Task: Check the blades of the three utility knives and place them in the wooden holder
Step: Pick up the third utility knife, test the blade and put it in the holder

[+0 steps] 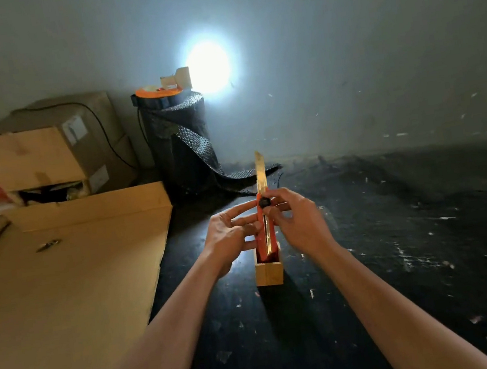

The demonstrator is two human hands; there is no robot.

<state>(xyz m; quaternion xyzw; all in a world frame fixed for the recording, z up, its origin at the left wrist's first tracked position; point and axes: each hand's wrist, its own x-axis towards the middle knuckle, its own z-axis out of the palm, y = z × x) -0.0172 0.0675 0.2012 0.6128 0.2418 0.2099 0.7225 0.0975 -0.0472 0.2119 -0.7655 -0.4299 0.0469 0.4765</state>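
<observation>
An orange utility knife (pixel 263 228) stands upright with its lower end inside the small wooden holder (pixel 268 272) on the dark floor. Its long blade (pixel 260 171) is pushed far out and points up. My right hand (pixel 298 222) grips the knife body from the right, thumb at the black slider knob (pixel 264 202). My left hand (pixel 233 235) touches the knife from the left with its fingertips. Something red shows down in the holder behind the knife; what it is I cannot tell.
Flat cardboard sheets (pixel 63 285) cover the floor on the left, with a small dark object (pixel 48 245) lying on them. Cardboard boxes (pixel 46 154) stand at the back left. A black bubble-wrap roll (pixel 179 143) with an orange tape reel on top stands against the wall under a bright light.
</observation>
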